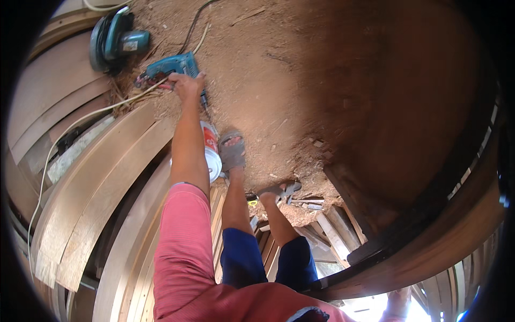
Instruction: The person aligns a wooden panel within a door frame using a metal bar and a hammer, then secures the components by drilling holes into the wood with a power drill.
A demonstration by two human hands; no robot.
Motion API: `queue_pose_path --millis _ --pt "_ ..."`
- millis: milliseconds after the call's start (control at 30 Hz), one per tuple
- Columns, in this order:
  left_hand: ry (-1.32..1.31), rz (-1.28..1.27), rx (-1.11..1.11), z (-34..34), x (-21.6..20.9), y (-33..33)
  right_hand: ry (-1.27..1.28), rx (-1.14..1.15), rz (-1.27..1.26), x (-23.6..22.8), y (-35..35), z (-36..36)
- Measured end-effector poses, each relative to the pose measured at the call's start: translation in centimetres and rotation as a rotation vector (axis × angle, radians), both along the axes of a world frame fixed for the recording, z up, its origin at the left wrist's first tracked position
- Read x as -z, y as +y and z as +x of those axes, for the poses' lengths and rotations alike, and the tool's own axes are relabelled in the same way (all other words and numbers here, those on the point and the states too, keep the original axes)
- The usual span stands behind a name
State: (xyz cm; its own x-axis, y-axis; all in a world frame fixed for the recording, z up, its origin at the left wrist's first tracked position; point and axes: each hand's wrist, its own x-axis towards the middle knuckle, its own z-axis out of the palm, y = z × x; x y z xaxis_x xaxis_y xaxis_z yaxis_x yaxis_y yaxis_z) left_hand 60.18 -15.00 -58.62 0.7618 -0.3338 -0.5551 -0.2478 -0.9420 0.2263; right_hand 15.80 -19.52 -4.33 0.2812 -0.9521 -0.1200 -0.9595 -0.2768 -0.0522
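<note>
The left hand (188,85) grips a teal tool (170,65) near the saw (114,43); glare hides the right hand's state, so I cannot tell.

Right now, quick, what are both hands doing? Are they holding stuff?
Left hand: looks closed, holding the blue-green power tool.
Right hand: blurry in the glare near the bottom edge, so I can't tell.

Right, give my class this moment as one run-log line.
left hand: holding teal handheld power tool | right hand: not clearly visible | nearby: white-and-red cylindrical bucket
</note>
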Motion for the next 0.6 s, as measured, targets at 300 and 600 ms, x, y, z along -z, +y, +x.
queue_pose_path --millis 300,600 --pt "0.418 -0.426 -0.086 1.7 -9.0 0.8 -0.311 0.233 -0.104 0.6 0.8 1.6" --pt "0.825 -1.195 -0.366 -1.7 -37.1 5.6 -0.148 0.183 -0.161 -0.8 1.1 0.9"
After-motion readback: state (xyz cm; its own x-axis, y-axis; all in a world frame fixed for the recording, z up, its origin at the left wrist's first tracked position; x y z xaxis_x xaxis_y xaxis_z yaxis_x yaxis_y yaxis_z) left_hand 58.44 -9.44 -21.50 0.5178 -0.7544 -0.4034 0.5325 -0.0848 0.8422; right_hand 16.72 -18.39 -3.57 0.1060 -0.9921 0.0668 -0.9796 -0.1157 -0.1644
